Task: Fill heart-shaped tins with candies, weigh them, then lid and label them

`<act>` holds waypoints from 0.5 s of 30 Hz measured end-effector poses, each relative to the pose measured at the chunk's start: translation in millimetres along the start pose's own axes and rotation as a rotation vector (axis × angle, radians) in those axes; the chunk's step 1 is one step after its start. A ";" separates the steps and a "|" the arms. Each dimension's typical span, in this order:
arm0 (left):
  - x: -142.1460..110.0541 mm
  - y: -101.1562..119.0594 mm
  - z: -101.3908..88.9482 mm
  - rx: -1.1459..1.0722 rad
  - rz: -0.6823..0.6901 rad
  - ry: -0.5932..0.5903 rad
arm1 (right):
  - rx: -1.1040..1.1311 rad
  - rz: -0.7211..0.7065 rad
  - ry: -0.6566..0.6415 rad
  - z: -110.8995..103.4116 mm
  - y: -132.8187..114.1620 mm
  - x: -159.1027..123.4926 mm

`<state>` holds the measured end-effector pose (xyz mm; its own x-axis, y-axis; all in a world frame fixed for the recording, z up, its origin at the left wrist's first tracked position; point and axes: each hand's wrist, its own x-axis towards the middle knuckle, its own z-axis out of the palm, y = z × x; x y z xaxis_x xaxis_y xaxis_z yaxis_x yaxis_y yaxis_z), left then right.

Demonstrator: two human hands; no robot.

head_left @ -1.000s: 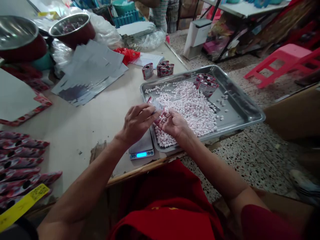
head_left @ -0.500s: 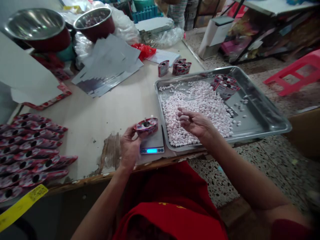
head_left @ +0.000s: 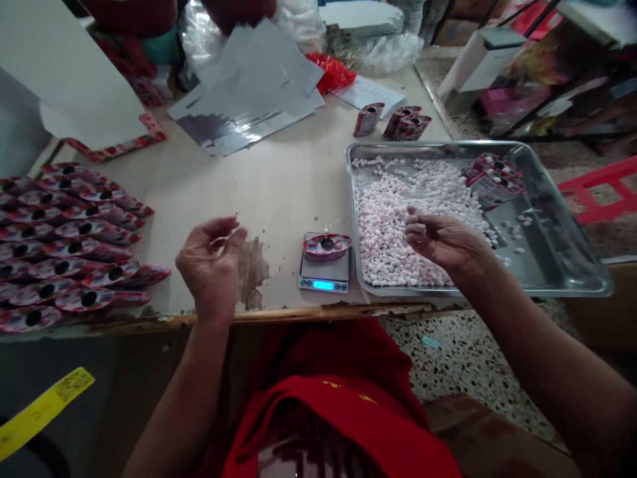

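1. Left hand (head_left: 212,265) curls loosely over the desk (head_left: 199,189), thumb and fingertips parted.
2. There's the pouch (head_left: 318,254), on the lit scale (head_left: 326,271) between both hands!
3. Right hand (head_left: 442,242), bunched (holding anything? can't tell), above white pellets (head_left: 385,232) in the tray (head_left: 552,262).
4. More pouches (head_left: 368,121) stand beyond.

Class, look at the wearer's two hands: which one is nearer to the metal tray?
Right. The right hand is over the white pellets in the metal tray; the left hand is above the table, with the digital scale between it and the tray.
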<state>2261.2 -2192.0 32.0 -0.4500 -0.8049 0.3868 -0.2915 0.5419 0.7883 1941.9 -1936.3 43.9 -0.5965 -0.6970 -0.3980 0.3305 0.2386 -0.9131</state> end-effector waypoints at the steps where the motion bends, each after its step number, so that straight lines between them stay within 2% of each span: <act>1: 2.6 -0.2 -2.8 -0.012 -0.020 0.074 | -0.054 -0.006 -0.014 0.0 -0.4 0.2; 3: 5.9 3.6 -5.3 -0.009 -0.036 0.186 | -0.125 0.000 -0.031 2.8 -2.1 0.0; 7: 6.4 19.1 -7.5 0.025 0.013 0.127 | -0.100 0.046 -0.015 14.2 -8.0 -1.8; 10: 4.1 27.8 -11.5 0.068 0.052 0.143 | -0.057 0.062 0.020 21.2 -12.7 -4.5; 15: 1.9 31.5 -16.7 0.114 0.068 0.148 | -0.146 -0.012 0.029 29.5 -20.4 -13.1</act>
<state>2265.3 -2180.5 65.5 -0.3456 -0.7877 0.5100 -0.3619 0.6133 0.7020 1964.5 -1952.0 70.4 -0.6213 -0.6812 -0.3872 0.2146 0.3273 -0.9202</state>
